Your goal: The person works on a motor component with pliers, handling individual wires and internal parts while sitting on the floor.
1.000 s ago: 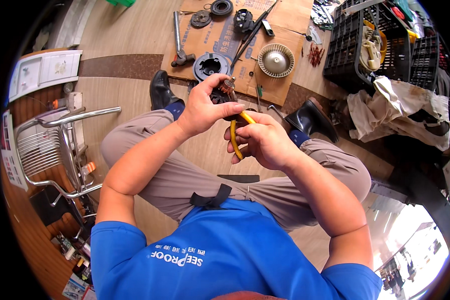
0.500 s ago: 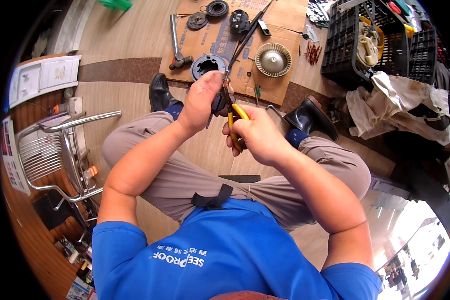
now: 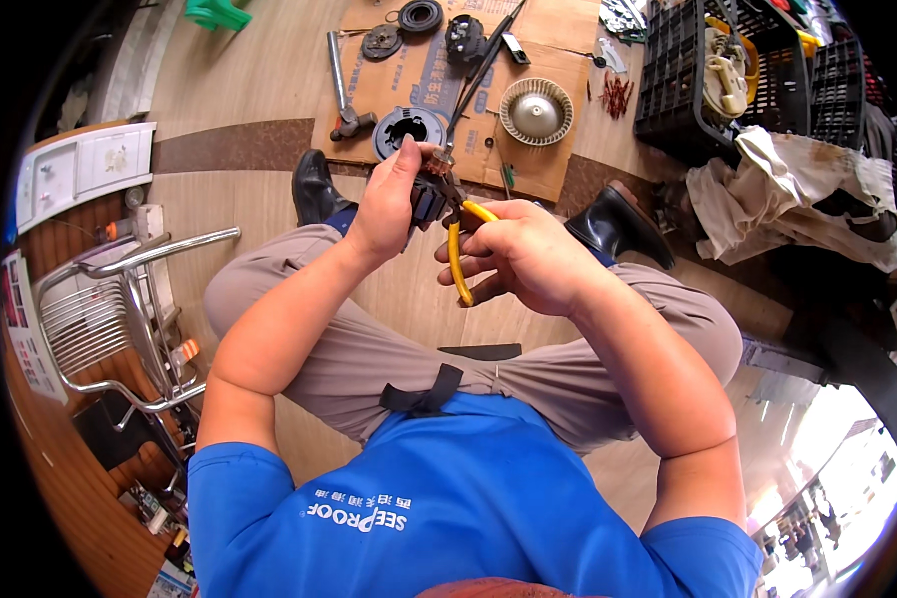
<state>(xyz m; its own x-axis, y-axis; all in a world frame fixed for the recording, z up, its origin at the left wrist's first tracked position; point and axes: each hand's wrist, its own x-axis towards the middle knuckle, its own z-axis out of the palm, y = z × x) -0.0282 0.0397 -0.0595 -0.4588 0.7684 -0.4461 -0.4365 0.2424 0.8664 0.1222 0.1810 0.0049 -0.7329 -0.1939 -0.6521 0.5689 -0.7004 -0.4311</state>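
My left hand is closed around a small dark motor armature with copper windings and a metal shaft at its upper end. In my right hand is a pair of pliers with yellow handles, spread apart. The jaws reach the armature beside my left fingers; whether they grip a wire is too small to tell. Just beyond, a grey ring-shaped motor housing rests on a flattened cardboard sheet, near a hammer and a round finned blower wheel.
Round dark parts and a black part lie farther back on the cardboard. Red-brown wire scraps are right of it. A black crate and off-white cloth stand right, a metal chair left, a green stool far left.
The pliers' handles have spread wider as my right fingers loosened. My left hand has tilted the armature slightly, showing more copper, and the view has shifted a little.
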